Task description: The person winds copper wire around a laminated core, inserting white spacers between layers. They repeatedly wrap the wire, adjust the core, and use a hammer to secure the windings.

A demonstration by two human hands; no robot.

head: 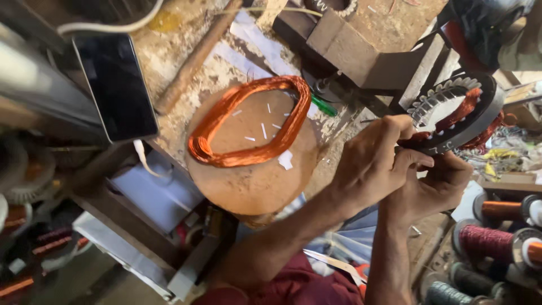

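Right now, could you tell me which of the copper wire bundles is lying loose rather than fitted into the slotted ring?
The large orange copper coil on the round wooden block; the other windings sit inside the stator ring that both hands hold.

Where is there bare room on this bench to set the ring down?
The round wooden block has free patches inside the copper coil and on its near edge. Bare bench lies between phone and coil. It is crowded by both hands holding the ring, and the spools.

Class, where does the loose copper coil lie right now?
In the head view, the copper coil lies centre-left on a round brown block, right of the dark phone and left of both hands holding the stator.
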